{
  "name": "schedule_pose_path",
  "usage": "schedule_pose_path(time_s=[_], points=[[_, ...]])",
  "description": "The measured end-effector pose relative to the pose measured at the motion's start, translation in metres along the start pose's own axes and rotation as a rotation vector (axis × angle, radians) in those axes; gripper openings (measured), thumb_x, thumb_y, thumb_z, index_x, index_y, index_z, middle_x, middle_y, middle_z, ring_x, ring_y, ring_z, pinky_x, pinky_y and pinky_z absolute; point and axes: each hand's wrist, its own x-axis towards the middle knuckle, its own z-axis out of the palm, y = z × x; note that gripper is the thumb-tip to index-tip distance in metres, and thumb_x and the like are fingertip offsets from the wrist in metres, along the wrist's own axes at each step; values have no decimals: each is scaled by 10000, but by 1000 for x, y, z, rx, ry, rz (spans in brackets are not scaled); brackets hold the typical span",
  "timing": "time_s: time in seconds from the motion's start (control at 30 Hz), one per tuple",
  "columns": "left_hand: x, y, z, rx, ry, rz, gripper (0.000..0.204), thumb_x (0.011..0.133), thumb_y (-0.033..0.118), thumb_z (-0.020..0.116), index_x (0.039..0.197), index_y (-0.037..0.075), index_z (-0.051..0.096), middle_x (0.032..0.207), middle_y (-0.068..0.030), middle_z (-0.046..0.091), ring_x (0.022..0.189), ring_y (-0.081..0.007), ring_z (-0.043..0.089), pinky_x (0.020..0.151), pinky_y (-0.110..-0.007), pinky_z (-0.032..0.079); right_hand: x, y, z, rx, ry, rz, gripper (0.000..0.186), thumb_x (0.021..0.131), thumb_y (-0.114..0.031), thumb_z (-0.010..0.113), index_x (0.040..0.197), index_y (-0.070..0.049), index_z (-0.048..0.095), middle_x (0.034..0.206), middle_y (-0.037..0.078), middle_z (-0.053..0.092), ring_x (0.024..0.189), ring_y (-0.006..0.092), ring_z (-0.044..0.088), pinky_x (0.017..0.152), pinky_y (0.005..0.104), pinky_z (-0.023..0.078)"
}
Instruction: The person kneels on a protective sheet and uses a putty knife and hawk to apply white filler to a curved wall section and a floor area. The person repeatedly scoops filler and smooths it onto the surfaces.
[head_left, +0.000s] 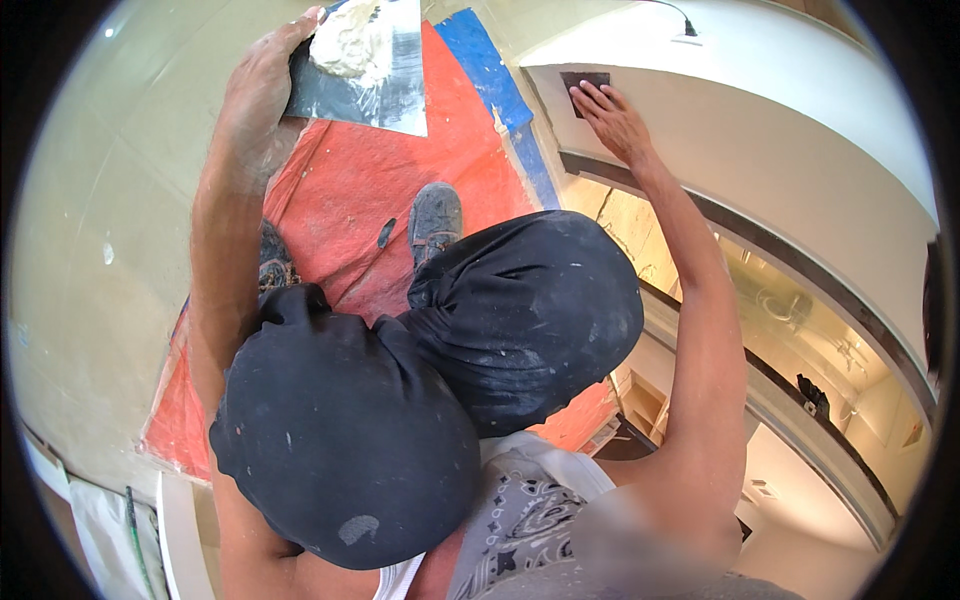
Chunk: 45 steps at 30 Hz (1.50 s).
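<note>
The left hand (pixel 262 85) grips a grey metal plate (pixel 395 108) bearing creamy paste (pixel 350 45). Rightward, the right hand (pixel 617 118) spreads over a dark, flat square (pixel 587 78) against a pale panel (pixel 730 135); its grip is unclear.

At top centre, a hand could pass over the blue sheet (pixel 487 72), between the plate (pixel 400 98) and the right hand (pixel 612 118); the knees (pixel 350 430) crowd the centre and below, and the pale wall (pixel 760 135) bars the upper right
</note>
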Motion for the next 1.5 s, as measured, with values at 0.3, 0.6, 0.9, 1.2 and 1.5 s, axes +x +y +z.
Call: schedule_pose_path(time_s=[0.3, 0.6, 0.9, 1.2, 1.5], points=[[4, -4, 7, -56, 53, -32, 279, 940, 202, 534, 1116, -11, 569, 991, -90, 638, 856, -163, 641, 743, -328, 544, -40, -38, -14, 258, -2, 88, 443, 855, -130, 524, 1297, -123, 507, 1412, -22, 431, 1281, 154, 401, 1064, 363, 307], [5, -16, 16, -204, -8, -44, 257, 940, 204, 530, 1087, -1, 576, 998, -96, 643, 864, -176, 641, 768, -341, 538, -24, -72, -51, 572, 211, 140, 444, 788, -65, 572, 1225, -144, 566, 1220, -21, 596, 1110, 174, 535, 909, 350, 402], [-2, -15, 37, -329, 13, -41, 276, 967, 218, 483, 1070, -21, 577, 1004, -108, 635, 899, -182, 631, 818, -325, 524, 29, -102, -79, 2119, 483, 1206, 259, 810, -63, 605, 1065, -36, 569, 860, 36, 641, 727, 112, 591, 639, 273, 476], [3, -71, 68, -470, 163, -140, 305, 1009, 231, 371, 1137, -12, 503, 1123, -121, 591, 980, -203, 621, 864, -387, 525, 99, -89, -237, 1870, 1369, 850, 340, 846, 73, 570, 1165, -27, 510, 974, 99, 649, 924, 175, 639, 817, 284, 512], [-15, -21, 63, -521, -22, 39, 326, 1009, 247, 389, 1172, -6, 514, 1132, -108, 615, 1048, -218, 604, 928, -391, 486, 106, -32, -147, 1337, 900, 530, 488, 660, 171, 466, 936, -125, 739, 1332, 137, 535, 1351, 278, 362, 1145, 373, 199]])
